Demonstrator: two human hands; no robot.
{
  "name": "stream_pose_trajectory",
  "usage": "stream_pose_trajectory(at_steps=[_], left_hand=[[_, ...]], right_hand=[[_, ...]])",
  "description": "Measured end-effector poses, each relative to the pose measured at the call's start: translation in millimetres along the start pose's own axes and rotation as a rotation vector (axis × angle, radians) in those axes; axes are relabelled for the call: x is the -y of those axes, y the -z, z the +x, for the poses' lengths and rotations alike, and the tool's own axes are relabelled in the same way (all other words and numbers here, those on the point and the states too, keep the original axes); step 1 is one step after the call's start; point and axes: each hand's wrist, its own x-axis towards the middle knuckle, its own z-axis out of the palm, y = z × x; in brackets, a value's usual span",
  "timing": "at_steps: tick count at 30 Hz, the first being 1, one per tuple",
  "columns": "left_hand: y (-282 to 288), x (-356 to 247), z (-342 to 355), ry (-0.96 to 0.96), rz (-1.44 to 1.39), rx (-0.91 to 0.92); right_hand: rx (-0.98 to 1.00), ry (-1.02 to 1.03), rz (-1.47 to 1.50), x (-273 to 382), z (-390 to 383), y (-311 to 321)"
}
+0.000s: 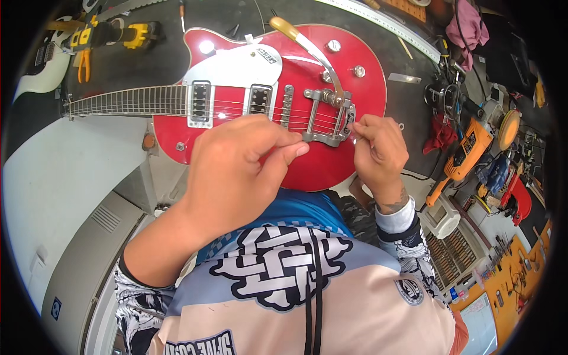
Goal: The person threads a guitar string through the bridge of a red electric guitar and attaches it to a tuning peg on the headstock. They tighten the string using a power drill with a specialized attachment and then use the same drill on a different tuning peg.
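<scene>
A red electric guitar [367,97] lies flat on the dark bench, its neck [130,100] pointing left. Its metal vibrato tailpiece [325,139] sits between my two hands, and the curved vibrato arm [322,59] with a gold tip reaches up and left from it. My left hand [236,163] hovers over the lower body, thumb and forefinger pinched beside the tailpiece's left end. At the tailpiece's right end, my right hand [381,148] has its fingers pinched together. Whatever either pinch holds is too fine to make out. Several strings run past the bridge [287,106] and pickups [260,99].
Yellow clamps [139,35] and orange-handled pliers [84,65] lie at the far left, near a white guitar body [47,74]. A long metal ruler [384,23] crosses the back. An orange power tool [467,151] and cables crowd the right side.
</scene>
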Motion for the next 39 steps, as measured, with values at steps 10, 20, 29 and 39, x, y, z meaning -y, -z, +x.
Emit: stream_pose_trajectory(at_steps=[10,20,29,39], left_hand=[[76.8,18.6,-18.9,-0.297,0.233,-0.144],[139.6,89.6,-18.8,-0.259,0.139,-0.075],[188.2,67.8,-54.4,-0.255,0.103,0.057],[323.2,154.9,-171.2,0.154,0.195,0.118]], right_hand=[[0.054,0.077,-0.218,43.8,22.7,-35.3],[-0.012,-0.087,-0.505,85.0,23.4,-63.1],[0.057,-0.187,0.019,161.4,23.9,-71.1],[-0.109,-0.043,0.048,219.1,8.8,-26.0]])
